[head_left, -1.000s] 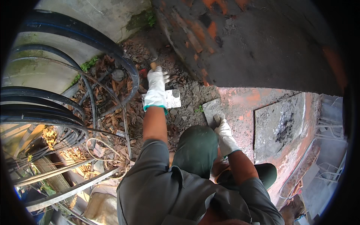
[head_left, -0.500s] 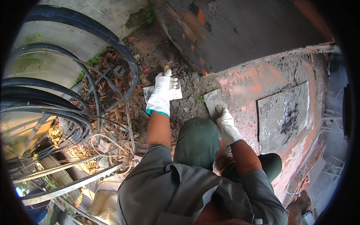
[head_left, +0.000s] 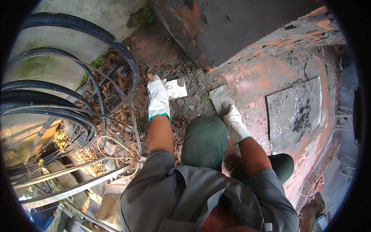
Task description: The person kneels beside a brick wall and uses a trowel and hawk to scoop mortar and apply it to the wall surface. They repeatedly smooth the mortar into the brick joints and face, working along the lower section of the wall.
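Note:
My left hand (head_left: 157, 96), in a white glove with a green cuff, grips a trowel (head_left: 178, 88). Its wooden handle end pokes out past the fingers, and its bright flat blade points right over the dirt. In the white-gloved right hand (head_left: 235, 120) is the grip of a grey, mortar-smeared plastering float (head_left: 219, 95). That float lies at the edge where the loose rubble meets the reddish floor. My right fingers are partly hidden by the back of the glove. The two tools are apart.
Thick black hoses (head_left: 91, 31) loop along the left wall. Dry leaves and rubble (head_left: 185, 106) cover the ground ahead. A dark plastered block (head_left: 235, 31) rises at the far side. A cement-covered square board (head_left: 293, 112) lies on the reddish floor (head_left: 251, 89) at right.
My left hand has drawn left with the trowel, whose blade now shows more clearly beside the glove. The right hand and float have shifted only slightly.

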Tool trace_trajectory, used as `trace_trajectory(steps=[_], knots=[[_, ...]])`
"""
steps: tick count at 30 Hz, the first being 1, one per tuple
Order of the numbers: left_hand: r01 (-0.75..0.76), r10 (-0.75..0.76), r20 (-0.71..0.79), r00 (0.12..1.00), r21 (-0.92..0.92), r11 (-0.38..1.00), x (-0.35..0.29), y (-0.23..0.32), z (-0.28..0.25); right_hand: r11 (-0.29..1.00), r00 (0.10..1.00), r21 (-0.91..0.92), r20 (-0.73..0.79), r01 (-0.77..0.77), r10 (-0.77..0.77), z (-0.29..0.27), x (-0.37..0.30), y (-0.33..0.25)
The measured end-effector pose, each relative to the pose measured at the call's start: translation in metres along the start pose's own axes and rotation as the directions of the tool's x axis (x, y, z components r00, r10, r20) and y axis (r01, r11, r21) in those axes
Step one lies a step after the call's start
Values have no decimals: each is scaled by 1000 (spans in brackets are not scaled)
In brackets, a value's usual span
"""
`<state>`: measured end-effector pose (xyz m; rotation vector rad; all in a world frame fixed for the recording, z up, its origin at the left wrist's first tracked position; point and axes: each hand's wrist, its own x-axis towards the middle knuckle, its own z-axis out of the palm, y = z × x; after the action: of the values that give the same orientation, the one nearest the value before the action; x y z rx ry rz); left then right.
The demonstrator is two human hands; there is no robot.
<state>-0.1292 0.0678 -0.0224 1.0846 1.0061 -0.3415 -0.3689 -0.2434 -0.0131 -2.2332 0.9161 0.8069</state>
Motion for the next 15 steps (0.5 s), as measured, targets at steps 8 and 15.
trace_trajectory(steps=[8, 15], knots=[[52, -63, 140, 988, 80, 995, 27, -14, 52, 999, 998, -39, -64, -13, 10, 5, 2, 0], [-30, -44, 386, 921, 184, 982, -33, -78, -11, 998, 994, 23, -83, 67, -64, 8, 3, 4]])
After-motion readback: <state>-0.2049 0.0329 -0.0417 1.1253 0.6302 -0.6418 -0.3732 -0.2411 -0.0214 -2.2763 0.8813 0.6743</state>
